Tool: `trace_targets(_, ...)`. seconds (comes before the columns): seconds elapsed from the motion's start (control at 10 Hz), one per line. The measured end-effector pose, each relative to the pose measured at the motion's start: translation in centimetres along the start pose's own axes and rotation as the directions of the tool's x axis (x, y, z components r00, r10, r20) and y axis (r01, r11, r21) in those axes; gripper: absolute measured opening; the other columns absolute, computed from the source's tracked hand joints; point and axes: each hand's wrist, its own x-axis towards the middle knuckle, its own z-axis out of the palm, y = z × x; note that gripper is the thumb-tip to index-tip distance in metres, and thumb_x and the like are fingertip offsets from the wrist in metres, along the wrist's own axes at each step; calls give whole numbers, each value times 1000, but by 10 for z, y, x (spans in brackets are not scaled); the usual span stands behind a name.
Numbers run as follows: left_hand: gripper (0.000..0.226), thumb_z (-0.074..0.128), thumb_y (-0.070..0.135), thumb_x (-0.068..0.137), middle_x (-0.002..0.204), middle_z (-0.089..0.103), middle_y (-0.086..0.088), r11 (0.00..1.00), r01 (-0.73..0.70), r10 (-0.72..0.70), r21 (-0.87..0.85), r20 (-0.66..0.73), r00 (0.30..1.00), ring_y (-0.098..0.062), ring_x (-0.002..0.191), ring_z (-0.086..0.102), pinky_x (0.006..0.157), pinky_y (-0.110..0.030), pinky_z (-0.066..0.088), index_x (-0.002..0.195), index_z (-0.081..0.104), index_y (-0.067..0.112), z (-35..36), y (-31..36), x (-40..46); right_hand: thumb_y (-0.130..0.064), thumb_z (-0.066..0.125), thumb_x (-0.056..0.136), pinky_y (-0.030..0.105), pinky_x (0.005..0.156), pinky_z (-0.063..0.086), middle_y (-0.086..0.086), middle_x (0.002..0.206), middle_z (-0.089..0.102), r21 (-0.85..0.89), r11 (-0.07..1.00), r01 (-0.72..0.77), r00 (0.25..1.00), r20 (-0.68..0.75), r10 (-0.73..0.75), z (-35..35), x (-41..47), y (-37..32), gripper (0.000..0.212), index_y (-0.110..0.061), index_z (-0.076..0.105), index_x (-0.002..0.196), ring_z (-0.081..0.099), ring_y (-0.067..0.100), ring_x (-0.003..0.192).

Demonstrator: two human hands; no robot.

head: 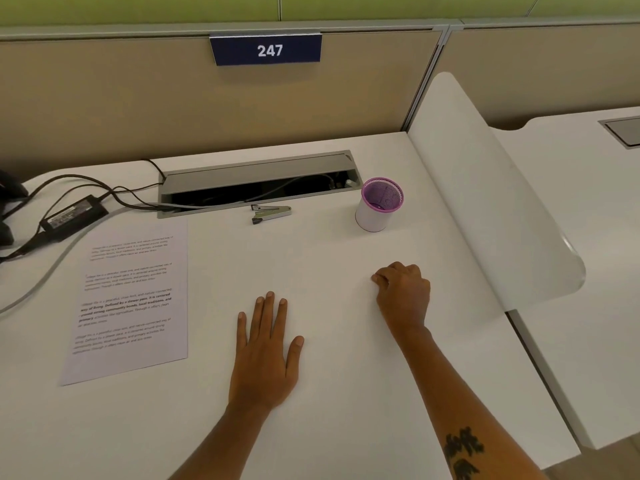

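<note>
My left hand [265, 355] lies flat on the white desk [329, 410], palm down with fingers straight. My right hand [403, 292] rests on the desk to its right with the fingers curled under; nothing shows in it. A printed sheet of paper [130, 303] lies to the left of my left hand. A small silver stapler [270, 213] sits further back, just in front of the cable tray. A white cup with a purple mesh liner [379, 204] stands upright at the back right, beyond my right hand.
An open grey cable tray [256, 183] is set into the desk at the back. A black power adapter [74, 216] and cables lie at the left. A white divider panel [485, 188] borders the right side. The partition carries a blue sign 247 [266, 49].
</note>
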Motion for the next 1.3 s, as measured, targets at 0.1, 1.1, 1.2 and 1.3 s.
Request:
trace_targets(0.1, 73, 28, 53, 109, 181, -2, -3, 1000, 1, -1, 2, 5, 1000, -21, 168, -3, 135, -57, 11, 171, 6, 21, 0, 0, 0, -7, 76, 87, 34, 63, 40, -2, 82, 71, -108, 994, 25, 1000, 14, -24, 3, 3, -6, 10, -16, 77, 81, 59, 27, 77)
trace_targets(1.1, 73, 30, 52, 109, 181, -3, -3, 1000, 8, -8, 14, 25, 1000, -21, 167, -4, 134, -57, 12, 171, 6, 21, -1, 1, 0, -4, 42, 99, 56, 92, 52, 16, 106, 70, 356, 921, -160, 982, 152, 112, -68, 130, -24, 20, -9, 61, 92, 60, 43, 103)
trace_targets(1.2, 73, 29, 52, 109, 181, -3, -3, 1000, 5, -5, 16, 20, 1000, -21, 167, -4, 134, -57, 12, 171, 6, 20, 0, 0, 0, -6, 53, 101, 53, 93, 56, 18, 116, 68, 294, 948, -124, 980, 189, 70, -78, 160, -41, 14, -3, 65, 109, 61, 38, 111)
trace_targets(1.3, 73, 28, 52, 109, 181, -2, -3, 1000, 5, -5, 12, 16, 1000, -21, 168, -3, 134, -57, 12, 171, 6, 20, 0, 0, 1, 1, 61, 98, 52, 99, 55, 20, 122, 67, 234, 970, -71, 978, 210, 21, -79, 173, -48, 19, 3, 67, 117, 62, 36, 115)
